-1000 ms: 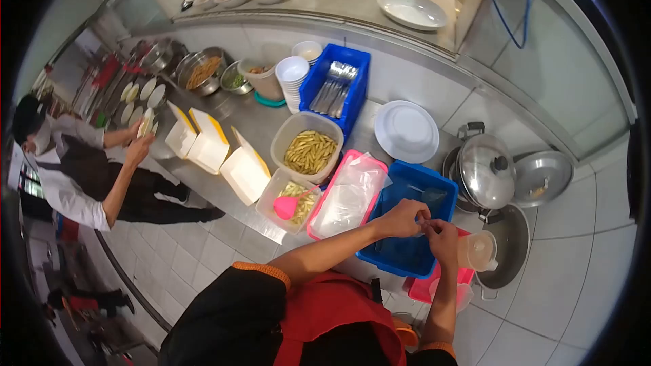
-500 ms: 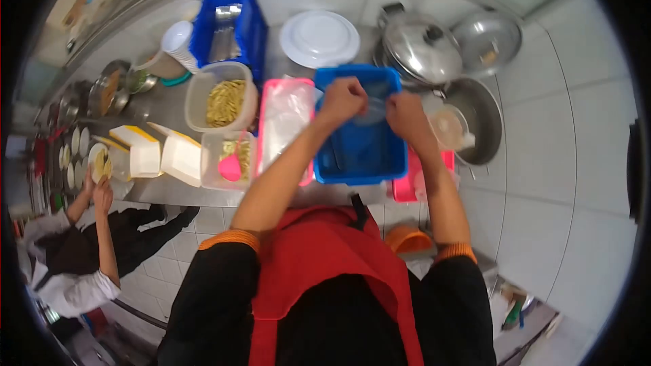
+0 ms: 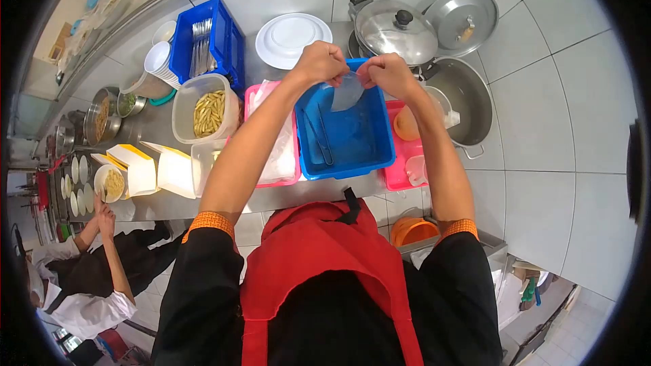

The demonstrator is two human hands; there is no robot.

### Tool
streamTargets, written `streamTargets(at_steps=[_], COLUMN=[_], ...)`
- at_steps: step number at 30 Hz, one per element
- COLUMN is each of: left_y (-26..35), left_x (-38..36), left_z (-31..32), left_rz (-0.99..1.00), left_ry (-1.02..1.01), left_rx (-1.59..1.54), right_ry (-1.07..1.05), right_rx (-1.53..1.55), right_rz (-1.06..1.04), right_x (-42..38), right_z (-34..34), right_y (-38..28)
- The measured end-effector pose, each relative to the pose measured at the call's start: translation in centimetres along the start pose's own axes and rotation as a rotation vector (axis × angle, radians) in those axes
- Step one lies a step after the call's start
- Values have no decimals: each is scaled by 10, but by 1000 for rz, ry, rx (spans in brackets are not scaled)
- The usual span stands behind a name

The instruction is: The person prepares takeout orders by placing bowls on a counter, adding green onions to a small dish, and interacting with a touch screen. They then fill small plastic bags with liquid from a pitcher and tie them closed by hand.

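Note:
A small clear plastic bag (image 3: 347, 93) hangs between my two hands over the far part of the blue tub (image 3: 388, 156). My left hand (image 3: 319, 64) pinches its upper left edge. At the upper right edge, the fingers of my right hand (image 3: 388, 73) are closed on it too. Metal tongs (image 3: 323, 141) lie inside the tub, left of its middle. Left of the tub is a pink tray (image 3: 297, 163) with clear plastic bags (image 3: 277, 152) on it, partly hidden by my left forearm.
Right of the tub are a pink tray (image 3: 400, 175) and a large pot (image 3: 475, 105). Behind stand white plates (image 3: 293, 41), a lidded pot (image 3: 400, 34) and a blue cutlery bin (image 3: 224, 47). A container of sliced food (image 3: 209, 112) sits left. A co-worker (image 3: 102, 257) handles a bowl (image 3: 110, 183).
The bag, bunched between my hands before, now hangs flatter below my fingers. My view has shifted slightly, and the tub's inside and tongs show more clearly. The co-worker's bowl now rests on the counter.

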State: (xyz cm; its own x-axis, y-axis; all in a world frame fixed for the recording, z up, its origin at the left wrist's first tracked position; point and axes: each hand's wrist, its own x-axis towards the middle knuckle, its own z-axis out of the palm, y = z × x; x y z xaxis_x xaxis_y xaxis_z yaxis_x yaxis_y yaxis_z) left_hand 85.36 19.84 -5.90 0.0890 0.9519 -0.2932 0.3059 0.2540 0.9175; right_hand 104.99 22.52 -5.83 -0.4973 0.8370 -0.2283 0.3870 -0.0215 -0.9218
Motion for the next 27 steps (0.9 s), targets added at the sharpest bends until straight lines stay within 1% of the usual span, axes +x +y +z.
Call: streamTargets(at_steps=[1,3,4,6,7,9,11,12,14,15,16,17,18,19,20,21,22,23,25,26,27], left_y=[6,20,31,55,68,97,129,137,148,153,156,158,159,158,154,149,151,153,161,163,165], left_x=[-1,-3,-6,-9,-11,-18,-30,-29,-25,-32,-44,-56,-65,-65,-62,-60,-61,-62,-63,-63,-63], left_z=[-5,-16,-23,-40,-52,-74,-94,-108,-133,-135,-135,-132,-126,-119,-113,-109,-107,-105,-95,-93,-92], left_rz=[2,5,34,113,165,204,317,319,449,454,572,690,707,711,686,657,639,640,750,749,769], left_ry=[-22,-45,-87,-154,-175,-169,-154,-159,-95,-98,-145,-192,-253,-252,-185,-118,-147,-142,-138,-134,-189], left_rx=[-8,-12,-8,36,74,69,111,117,-78,-73,-251,-430,-418,-414,-340,-268,-232,-232,-144,-144,-133], right_ry=[0,58,63,233,240,291,279,263,307,341,396,403,416,427,428,458,487,484,423,420,384], right_rx=[1,-250,-248,-589,-588,-518,-483,-452,-500,-552,-377,-377,-411,-444,-444,-461,-476,-475,-461,-459,-441], right_rz=[-2,-335,-336,-798,-797,-874,-862,-850,-859,-872,-885,-894,-927,-958,-963,-1075,-1187,-1190,-1152,-1154,-1043], right_x=[-5,-15,-14,-5,-2,2,3,2,-4,-7,-15,-19,-22,-23,-22,-19,-19,-18,-23,-30,-39], right_z=[0,3,2,1,-1,-7,-14,-18,-27,-29,-24,-25,-27,-27,-27,-26,-24,-23,-18,-15,-14], right_y=[-5,-16,-22,-37,-50,-86,-120,-137,-176,-195,-209,-221,-231,-238,-242,-245,-247,-249,-254,-257,-258])
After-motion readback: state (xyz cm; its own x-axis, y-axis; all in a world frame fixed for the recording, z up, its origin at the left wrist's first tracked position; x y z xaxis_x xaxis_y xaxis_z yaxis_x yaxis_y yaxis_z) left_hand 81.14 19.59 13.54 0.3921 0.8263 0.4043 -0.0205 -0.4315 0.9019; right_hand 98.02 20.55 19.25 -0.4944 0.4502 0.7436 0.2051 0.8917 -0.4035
